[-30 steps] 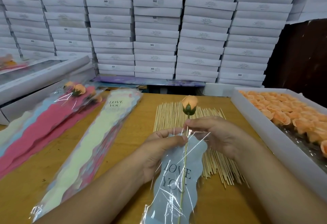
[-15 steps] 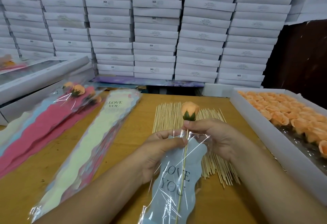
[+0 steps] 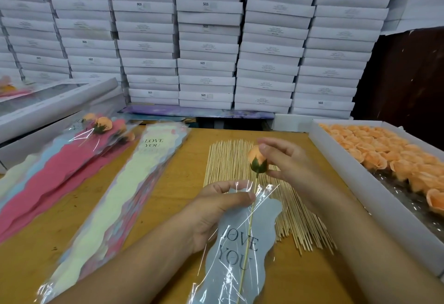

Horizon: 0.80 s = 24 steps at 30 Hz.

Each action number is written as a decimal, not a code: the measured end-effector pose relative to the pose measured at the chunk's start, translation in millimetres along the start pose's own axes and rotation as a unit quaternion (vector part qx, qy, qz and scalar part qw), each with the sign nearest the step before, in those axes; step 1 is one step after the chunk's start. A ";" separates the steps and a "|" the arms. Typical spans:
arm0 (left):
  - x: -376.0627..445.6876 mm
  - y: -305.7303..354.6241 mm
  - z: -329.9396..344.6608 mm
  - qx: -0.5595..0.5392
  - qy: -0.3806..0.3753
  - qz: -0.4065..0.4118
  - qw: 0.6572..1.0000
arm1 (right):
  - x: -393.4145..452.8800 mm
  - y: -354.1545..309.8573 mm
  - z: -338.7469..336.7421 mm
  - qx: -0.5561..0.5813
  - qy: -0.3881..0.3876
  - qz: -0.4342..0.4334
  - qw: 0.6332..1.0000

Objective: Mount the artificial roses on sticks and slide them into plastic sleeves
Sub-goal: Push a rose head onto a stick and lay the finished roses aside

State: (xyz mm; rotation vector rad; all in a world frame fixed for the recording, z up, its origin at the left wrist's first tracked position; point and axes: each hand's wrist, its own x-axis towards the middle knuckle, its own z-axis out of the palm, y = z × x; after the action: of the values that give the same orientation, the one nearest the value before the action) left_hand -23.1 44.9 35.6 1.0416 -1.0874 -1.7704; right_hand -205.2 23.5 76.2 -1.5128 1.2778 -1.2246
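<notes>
Two hands are working over a yellowish wooden table (image 3: 168, 207). The left hand (image 3: 216, 210) is pinching the mouth of a clear plastic sleeve (image 3: 240, 251) with a grey-blue "LOVE YOU" insert, thumb on top. The right hand (image 3: 286, 162) is holding an orange rose (image 3: 257, 159) by its head and green base, fingers curled round it. The rose is sitting on a stick (image 3: 247, 239), which is running down inside the sleeve; the head is standing clear above the sleeve's opening.

A spread of bare wooden sticks (image 3: 228, 159) is lying on the table beneath and beyond the hands. To the left, a stack of empty sleeves (image 3: 125, 188) with pale inserts is lying lengthwise, and further left a pile of finished sleeved roses (image 3: 67, 159) on pink and blue inserts. A white tray (image 3: 355, 179) of loose orange rose heads is occupying the right edge. A windowed white box (image 3: 55, 104) is resting at the far left. Stacked white cartons (image 3: 206, 39) are filling the wall behind; a dark panel (image 3: 408, 75) is showing at the right.
</notes>
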 end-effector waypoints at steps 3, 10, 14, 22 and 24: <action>-0.2 2.9 -1.8 0.004 0.005 0.004 1.000 | -1.1 -0.8 2.3 0.000 -0.014 0.001 1.000; 5.6 4.1 -6.9 -0.040 0.014 0.003 0.999 | -3.0 6.1 7.6 -0.011 -0.016 -0.004 1.000; 5.6 3.3 -6.6 -0.039 0.015 0.008 0.999 | -3.4 10.3 9.2 -0.022 -0.018 -0.009 1.000; 7.0 2.2 -6.2 -0.039 0.006 0.007 0.999 | -4.3 12.5 13.6 -0.023 -0.013 -0.013 1.000; 7.9 2.6 -7.0 -0.047 0.003 0.004 0.999 | -5.2 12.2 14.9 -0.026 -0.010 -0.014 1.000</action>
State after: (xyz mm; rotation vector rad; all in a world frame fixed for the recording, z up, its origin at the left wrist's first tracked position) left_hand -18.9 35.0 34.1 0.9834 -0.9942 -1.7942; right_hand -193.5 26.2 60.3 -1.5814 1.2870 -1.2002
